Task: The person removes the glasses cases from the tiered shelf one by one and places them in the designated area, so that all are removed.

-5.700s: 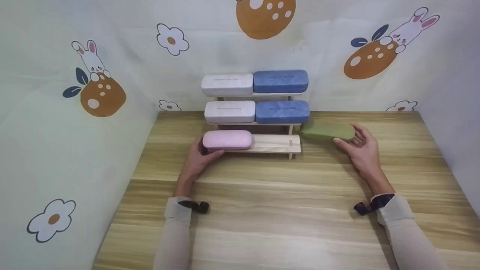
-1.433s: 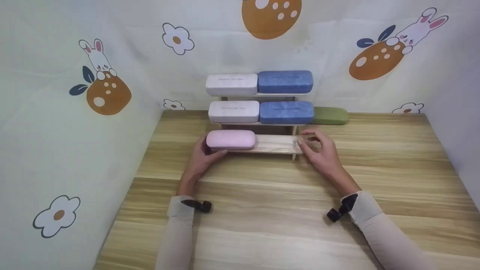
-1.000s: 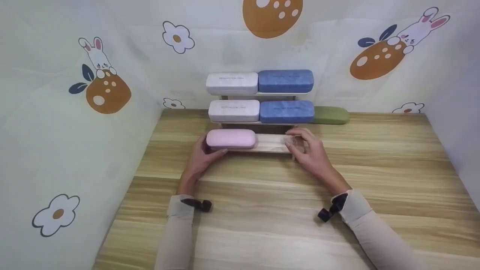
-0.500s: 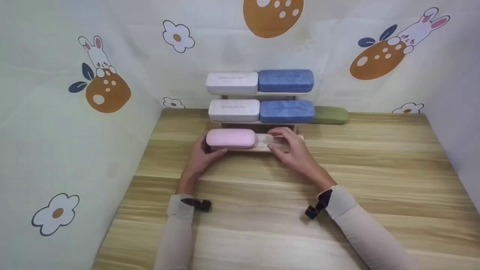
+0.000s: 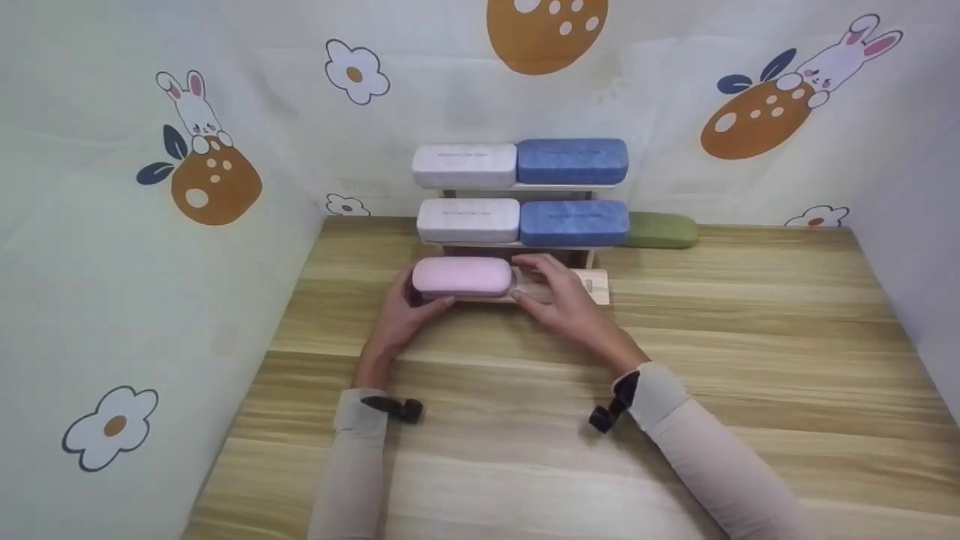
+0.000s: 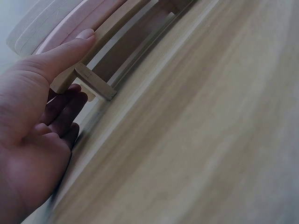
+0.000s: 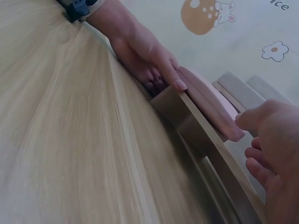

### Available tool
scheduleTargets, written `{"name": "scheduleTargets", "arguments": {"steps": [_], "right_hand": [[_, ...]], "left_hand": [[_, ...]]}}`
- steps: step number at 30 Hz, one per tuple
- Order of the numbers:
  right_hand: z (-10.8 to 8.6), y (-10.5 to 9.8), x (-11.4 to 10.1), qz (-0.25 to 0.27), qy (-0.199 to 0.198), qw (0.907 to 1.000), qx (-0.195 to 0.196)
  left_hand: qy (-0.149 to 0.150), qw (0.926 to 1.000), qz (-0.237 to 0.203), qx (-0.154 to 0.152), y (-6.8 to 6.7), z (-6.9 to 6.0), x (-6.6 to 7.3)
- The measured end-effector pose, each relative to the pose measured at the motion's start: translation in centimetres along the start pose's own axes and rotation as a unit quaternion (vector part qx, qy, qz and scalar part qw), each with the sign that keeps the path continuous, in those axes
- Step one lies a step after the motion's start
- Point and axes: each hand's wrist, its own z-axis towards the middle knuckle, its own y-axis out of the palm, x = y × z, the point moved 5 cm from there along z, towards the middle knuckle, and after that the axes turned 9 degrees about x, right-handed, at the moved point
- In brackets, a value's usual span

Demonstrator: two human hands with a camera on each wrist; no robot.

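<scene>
A pink glasses case lies on the left of the lowest step of a wooden rack. At that step's left end, my left hand grips the plank, thumb along the front edge; in the left wrist view its other fingers curl below the wood. My right hand is at the pink case's right end, thumb and forefinger spread apart with their tips beside the case. In the right wrist view the right thumb reaches that end; whether it presses there I cannot tell.
White cases stand left of blue cases on the two upper steps. Behind the rack's right side, a green case lies on the wood-grain table. Printed walls enclose the back and sides.
The green case, earlier held in my right hand, now lies on the table at the back right. My right hand has moved left along the lowest step to the pink case. My left hand stays put.
</scene>
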Motion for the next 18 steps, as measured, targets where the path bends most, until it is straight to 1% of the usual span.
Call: {"name": "scheduleTargets", "arguments": {"steps": [7, 15, 18], "right_hand": [[0.7, 1.3, -0.3, -0.026, -0.023, 0.9993, -0.013], [1.4, 2.5, -1.0, -0.050, -0.015, 0.9984, -0.023], [1.6, 3.0, -1.1, -0.056, -0.010, 0.9982, -0.019]], "left_hand": [[0.006, 0.9994, -0.033, -0.005, 0.1, 0.2, -0.1], [0.013, 0.9993, -0.035, -0.006, 0.1, 0.2, 0.0], [0.015, 0.9994, -0.030, -0.003, 0.1, 0.1, 0.0]]}}
